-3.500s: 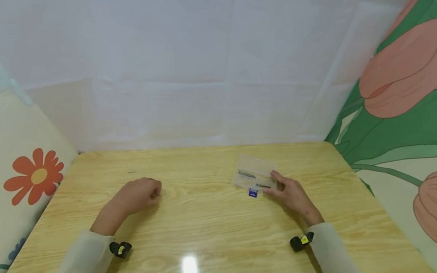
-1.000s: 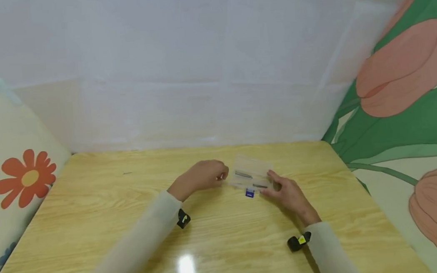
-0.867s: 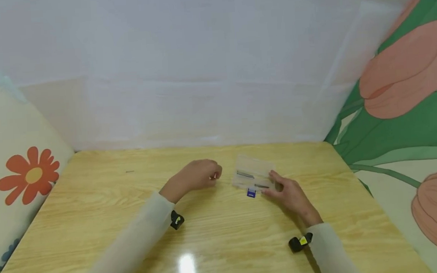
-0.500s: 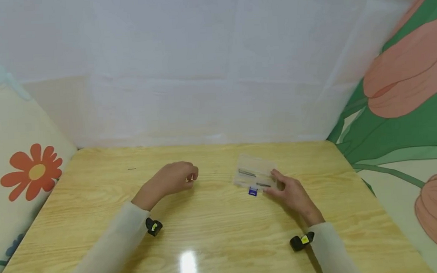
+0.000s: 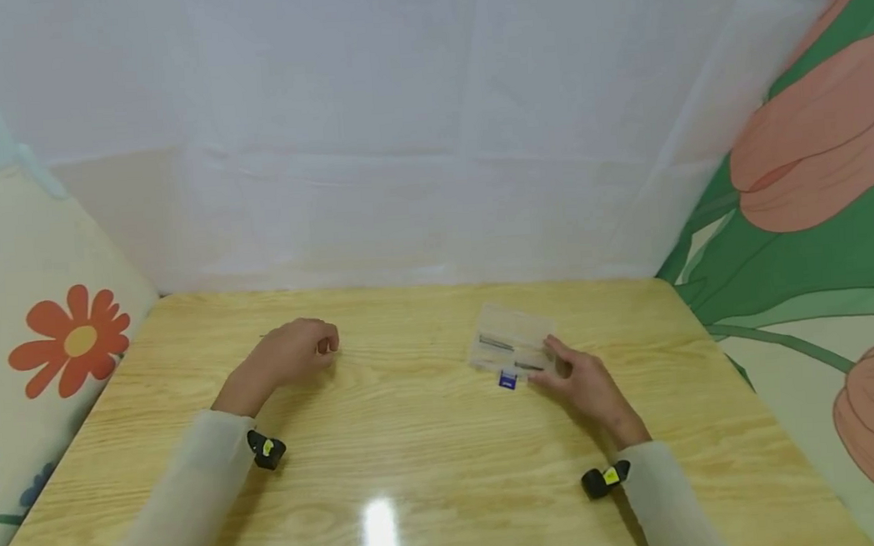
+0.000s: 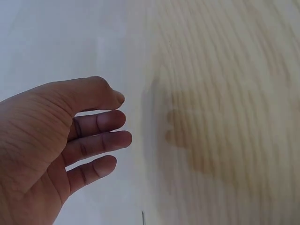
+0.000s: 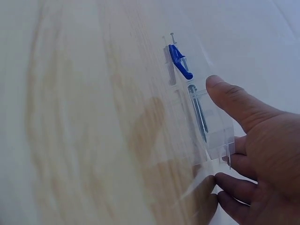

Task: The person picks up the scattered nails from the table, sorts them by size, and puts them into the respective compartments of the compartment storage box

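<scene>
Your right hand (image 5: 585,383) grips the near right end of the clear plastic box (image 5: 512,348), thumb on top, fingers curled at its edge. The box lies flat on the wooden table (image 5: 417,441), right of centre, blue latch (image 5: 507,380) facing you, dark metal pieces inside. Your left hand (image 5: 292,353) hovers well apart, fingers loosely curled, holding nothing.
</scene>
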`<state>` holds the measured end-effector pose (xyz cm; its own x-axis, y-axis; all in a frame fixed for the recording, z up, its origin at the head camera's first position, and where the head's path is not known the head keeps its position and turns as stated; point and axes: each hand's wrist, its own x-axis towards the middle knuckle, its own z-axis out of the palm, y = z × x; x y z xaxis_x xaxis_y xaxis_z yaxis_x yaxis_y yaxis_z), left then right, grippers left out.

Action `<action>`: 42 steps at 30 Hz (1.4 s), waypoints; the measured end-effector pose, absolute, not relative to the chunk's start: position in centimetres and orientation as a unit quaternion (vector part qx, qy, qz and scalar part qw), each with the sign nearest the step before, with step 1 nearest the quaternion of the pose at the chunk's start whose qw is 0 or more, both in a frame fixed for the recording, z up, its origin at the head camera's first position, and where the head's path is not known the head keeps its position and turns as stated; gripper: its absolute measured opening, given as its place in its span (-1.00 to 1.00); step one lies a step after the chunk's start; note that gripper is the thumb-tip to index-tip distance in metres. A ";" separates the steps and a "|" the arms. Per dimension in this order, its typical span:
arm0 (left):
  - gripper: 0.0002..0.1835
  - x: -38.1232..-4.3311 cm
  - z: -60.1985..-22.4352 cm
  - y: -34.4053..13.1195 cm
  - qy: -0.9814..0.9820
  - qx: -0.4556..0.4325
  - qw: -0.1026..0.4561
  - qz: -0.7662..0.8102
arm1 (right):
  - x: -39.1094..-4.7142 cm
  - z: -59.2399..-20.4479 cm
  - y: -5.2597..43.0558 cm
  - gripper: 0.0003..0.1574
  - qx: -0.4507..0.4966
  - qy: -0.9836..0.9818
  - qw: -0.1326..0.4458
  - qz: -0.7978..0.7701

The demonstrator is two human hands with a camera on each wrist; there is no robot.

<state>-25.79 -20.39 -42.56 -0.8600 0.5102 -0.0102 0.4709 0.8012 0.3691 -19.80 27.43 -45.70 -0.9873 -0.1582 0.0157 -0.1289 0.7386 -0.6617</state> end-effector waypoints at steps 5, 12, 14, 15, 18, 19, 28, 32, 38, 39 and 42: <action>-0.94 -26.3 -42.9 -22.4 0.954 0.224 0.049 0.191 | -19.8 -45.8 27.5 0.04 -0.080 0.935 0.018 -0.345; -0.83 -26.6 -42.5 -24.4 0.973 0.176 0.031 0.145 | -19.8 -45.9 27.3 0.05 -0.078 0.935 0.021 -0.344; -0.79 -26.7 -42.4 -24.9 0.977 0.164 0.025 0.136 | -19.8 -45.8 27.3 0.05 -0.080 0.935 0.020 -0.346; -0.78 -26.8 -42.4 -25.1 0.978 0.159 0.025 0.133 | -19.8 -45.7 27.3 0.04 -0.081 0.935 0.019 -0.345; -0.77 -26.9 -42.6 -25.8 0.981 0.147 0.024 0.127 | -19.8 -45.6 27.3 0.05 -0.083 0.935 0.018 -0.345; -0.77 -26.9 -42.7 -26.1 0.982 0.143 0.022 0.125 | -19.8 -45.6 27.3 0.05 -0.084 0.935 0.018 -0.344; -0.83 -27.7 -43.0 -27.5 0.984 0.120 0.030 0.124 | -19.8 -45.9 27.4 0.05 -0.087 0.933 0.015 -0.347; -0.83 -27.8 -42.7 -27.7 0.984 0.119 0.038 0.129 | -19.8 -46.0 27.5 0.06 -0.089 0.934 0.012 -0.345; -0.84 -27.9 -42.5 -27.8 0.983 0.119 0.039 0.131 | -19.8 -45.9 27.6 0.07 -0.084 0.934 0.013 -0.348; -0.85 -27.9 -42.5 -27.9 0.983 0.119 0.039 0.133 | -19.8 -45.9 27.6 0.07 -0.084 0.933 0.014 -0.349; -0.91 -28.0 -42.4 -28.0 0.982 0.125 0.041 0.135 | -19.9 -46.0 27.5 0.08 -0.085 0.932 0.016 -0.353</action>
<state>-28.02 -27.98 -42.36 -0.9655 0.2562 -0.0476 0.2339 0.9325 0.2751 -19.86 27.54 -45.96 -0.9851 -0.1694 0.0297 -0.1466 0.7370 -0.6598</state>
